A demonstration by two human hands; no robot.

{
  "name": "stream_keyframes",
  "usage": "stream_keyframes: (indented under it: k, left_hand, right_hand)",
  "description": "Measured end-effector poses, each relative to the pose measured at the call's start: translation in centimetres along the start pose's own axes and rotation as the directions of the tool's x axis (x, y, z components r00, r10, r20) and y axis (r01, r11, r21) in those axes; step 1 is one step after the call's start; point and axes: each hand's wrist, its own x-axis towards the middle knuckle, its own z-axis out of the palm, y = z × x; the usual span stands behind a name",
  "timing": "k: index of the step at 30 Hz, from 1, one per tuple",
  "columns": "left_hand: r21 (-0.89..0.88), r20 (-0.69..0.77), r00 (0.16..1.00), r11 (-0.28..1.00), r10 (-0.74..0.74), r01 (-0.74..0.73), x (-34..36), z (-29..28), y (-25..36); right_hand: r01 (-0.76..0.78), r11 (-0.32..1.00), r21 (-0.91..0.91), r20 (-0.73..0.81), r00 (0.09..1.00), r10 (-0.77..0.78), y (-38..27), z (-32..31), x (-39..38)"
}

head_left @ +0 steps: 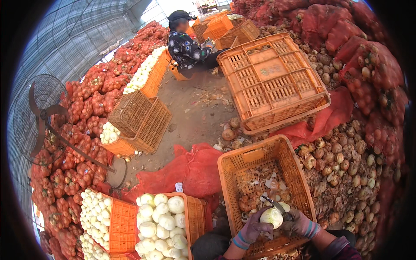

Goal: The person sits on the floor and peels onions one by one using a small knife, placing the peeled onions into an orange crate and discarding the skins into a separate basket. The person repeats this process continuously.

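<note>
My gloved left hand is closed around a peeled white onion with faint green streaks. A knife with a dark, curved blade lies across the top of the onion, and my gloved right hand grips it; its handle is hidden in the fingers. Just beside the blade shows a pale, rounded piece of onion. Both hands are over the near part of an orange plastic crate, which holds several brown onions and loose skins.
To the left, an orange crate is heaped with peeled onions, beside another full crate. A large overturned crate stands ahead. Unpeeled onions pile up on the right. A standing fan and a seated person are farther off.
</note>
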Motion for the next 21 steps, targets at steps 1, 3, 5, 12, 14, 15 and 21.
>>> stream_keyframes:
  k: [1, 3, 5, 12, 14, 15, 21]
  left_hand:
    - [0.018, -0.025, 1.000, 1.000, 0.005, -0.005, -0.4, 1.1, 0.8]
    - [0.047, -0.083, 0.997, 0.999, 0.006, -0.002, -0.9, 3.4, 2.9]
    - [0.047, -0.091, 0.995, 0.999, 0.028, -0.023, -0.7, 3.5, 2.9]
    - [0.227, -0.134, 0.990, 0.974, 0.033, -0.002, -2.2, 3.7, 2.2]
    - [0.172, -0.177, 0.983, 0.985, 0.052, -0.021, -2.8, 4.8, 2.3]
    - [0.157, -0.176, 0.982, 0.987, 0.068, -0.040, -3.0, 4.8, 1.7]
    - [0.241, -0.112, 0.950, 0.936, 0.291, -0.259, -4.4, 4.8, 2.0]
  right_hand:
    - [0.105, 0.994, -0.017, -0.055, 0.993, -0.105, 0.2, 0.1, 0.1]
    - [0.294, 0.954, -0.059, -0.158, 0.941, -0.299, 1.1, 0.7, 0.7]
    - [0.263, 0.944, -0.197, -0.209, 0.930, -0.303, -1.5, 1.7, -0.6]
    - [0.281, 0.906, -0.315, -0.106, 0.939, -0.328, -0.8, 3.0, -2.9]
    - [0.215, 0.942, -0.259, -0.182, 0.947, -0.266, -1.3, 2.6, -3.2]
    - [0.164, 0.962, -0.219, -0.272, 0.937, -0.221, -1.5, 2.3, -3.5]
    - [-0.059, 0.875, -0.480, -0.553, 0.795, -0.249, 1.7, 0.2, -4.6]
